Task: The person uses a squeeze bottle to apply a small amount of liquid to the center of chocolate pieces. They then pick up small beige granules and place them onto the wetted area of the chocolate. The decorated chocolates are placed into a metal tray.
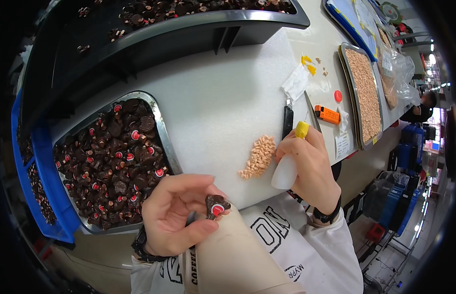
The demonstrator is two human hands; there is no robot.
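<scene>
Between the thumb and fingers of my left hand (176, 215) is a small dark brown piece (215, 206) with a round red-and-white mark facing up. My right hand (313, 169) is wrapped round a white translucent squeeze bottle (285, 171) with a yellow tip (301, 130), tilted with its tip pointing up and away. Just left of the bottle lies a loose pile of small beige pieces (259, 157) on the white work mat (213, 112). To the left, a metal tray (161, 127) is heaped with similar dark brown pieces, many bearing red marks.
A black tray (179, 39) spans the far side, with dark pieces inside. Blue bins (54, 176) stand at the left. A black-handled tool (287, 120), an orange object (327, 114) and a red cap (338, 96) lie right, before a tray of beige pieces (364, 93).
</scene>
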